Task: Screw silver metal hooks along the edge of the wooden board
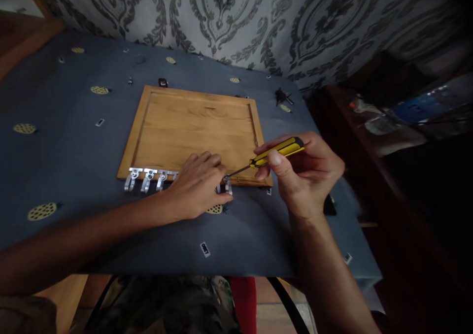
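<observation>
A wooden board (199, 122) with a raised frame lies flat on the table. Along its near edge sits a row of silver metal hooks (149, 179), partly covered by my left hand (199, 183). That hand rests on the edge, its thumb and forefinger closed around the metal hook (228, 183) at the right end of the row. In my right hand (301, 171) is a yellow and black screwdriver (277, 151), gripped by its handle. The shaft slants down to the left, its tip at that right-hand hook; whether it sits in a screw is too small to tell.
A blue cloth with pineapple prints covers the table (111, 235). Behind the board lie a small black item (163, 83), a small metal piece (130, 81) and a black object (283, 96). Patterned wallpaper (221, 18) rises behind. A dark shelf with plastic packaging (380, 122) stands right.
</observation>
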The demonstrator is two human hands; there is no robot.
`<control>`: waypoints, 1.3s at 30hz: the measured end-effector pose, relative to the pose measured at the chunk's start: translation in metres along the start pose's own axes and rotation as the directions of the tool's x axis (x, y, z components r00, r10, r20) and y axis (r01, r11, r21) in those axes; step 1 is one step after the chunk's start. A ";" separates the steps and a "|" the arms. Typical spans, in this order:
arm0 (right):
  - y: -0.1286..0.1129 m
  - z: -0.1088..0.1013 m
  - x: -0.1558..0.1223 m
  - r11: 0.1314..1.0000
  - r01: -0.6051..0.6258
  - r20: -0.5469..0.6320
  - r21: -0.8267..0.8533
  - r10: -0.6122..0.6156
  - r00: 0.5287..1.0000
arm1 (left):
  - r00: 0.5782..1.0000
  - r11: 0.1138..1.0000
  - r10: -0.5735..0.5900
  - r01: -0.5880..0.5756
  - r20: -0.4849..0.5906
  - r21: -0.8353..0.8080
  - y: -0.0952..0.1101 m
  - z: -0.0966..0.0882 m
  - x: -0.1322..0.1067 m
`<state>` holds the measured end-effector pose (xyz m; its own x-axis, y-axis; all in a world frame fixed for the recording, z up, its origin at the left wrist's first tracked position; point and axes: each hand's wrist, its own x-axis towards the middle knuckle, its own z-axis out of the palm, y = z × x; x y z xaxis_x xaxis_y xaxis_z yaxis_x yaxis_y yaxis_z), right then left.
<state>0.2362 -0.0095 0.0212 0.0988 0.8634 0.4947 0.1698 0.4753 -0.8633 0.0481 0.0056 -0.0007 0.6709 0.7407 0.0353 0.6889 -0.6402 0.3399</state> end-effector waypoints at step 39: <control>0.000 0.000 -0.001 0.998 0.067 -0.082 0.017 -0.066 0.994 | 1.000 1.000 -0.019 0.019 0.019 0.003 0.002 -0.002 0.000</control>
<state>0.2358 -0.0105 0.0201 0.1671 0.8136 0.5568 0.1597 0.5350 -0.8296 0.0488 0.0050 0.0014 0.6624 0.7491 0.0113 0.7025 -0.6263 0.3380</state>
